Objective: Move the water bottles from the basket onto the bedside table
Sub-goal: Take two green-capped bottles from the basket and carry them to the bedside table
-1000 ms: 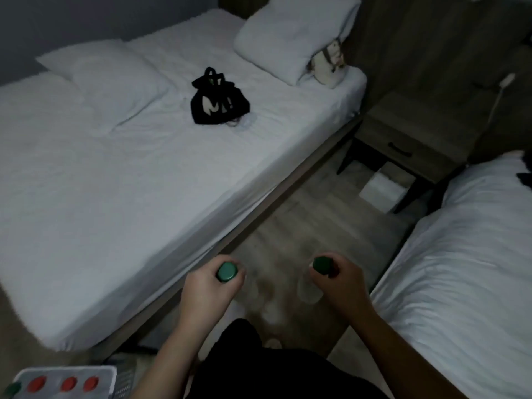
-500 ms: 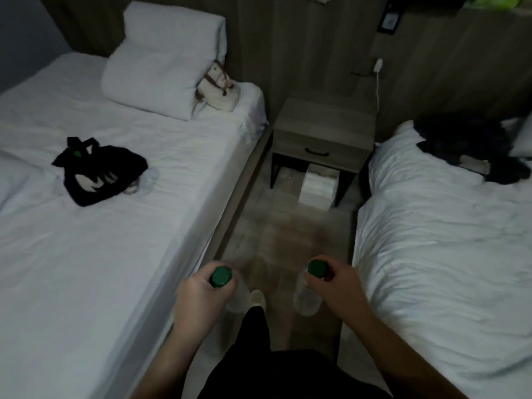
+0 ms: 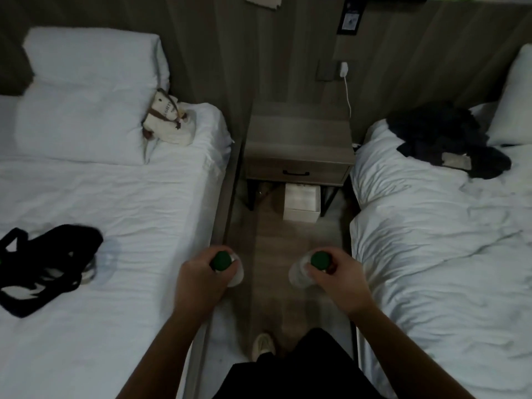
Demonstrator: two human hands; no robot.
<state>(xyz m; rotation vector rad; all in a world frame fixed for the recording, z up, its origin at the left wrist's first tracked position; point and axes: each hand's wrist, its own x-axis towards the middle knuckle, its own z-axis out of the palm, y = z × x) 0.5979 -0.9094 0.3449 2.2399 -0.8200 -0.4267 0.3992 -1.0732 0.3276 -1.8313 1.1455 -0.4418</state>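
My left hand (image 3: 198,279) grips a clear water bottle with a green cap (image 3: 221,261) near its neck. My right hand (image 3: 339,276) grips a second clear water bottle with a green cap (image 3: 319,260) the same way. Both bottles hang upright over the floor of the aisle between two beds. The wooden bedside table (image 3: 299,139) stands straight ahead against the wall, its top bare, well beyond both hands. The basket is out of view.
A white bed (image 3: 115,226) with a pillow, a small plush toy (image 3: 168,119) and a black bag (image 3: 43,263) flanks the aisle on the left. Another white bed (image 3: 446,240) with dark clothes lies right. A white box (image 3: 302,201) sits under the table. A charger cable (image 3: 347,90) hangs above it.
The view has swung right and moved forward down the aisle, so the bedside table is now centred ahead and closer. The basket has dropped out of view. Both hands still hold their bottles.
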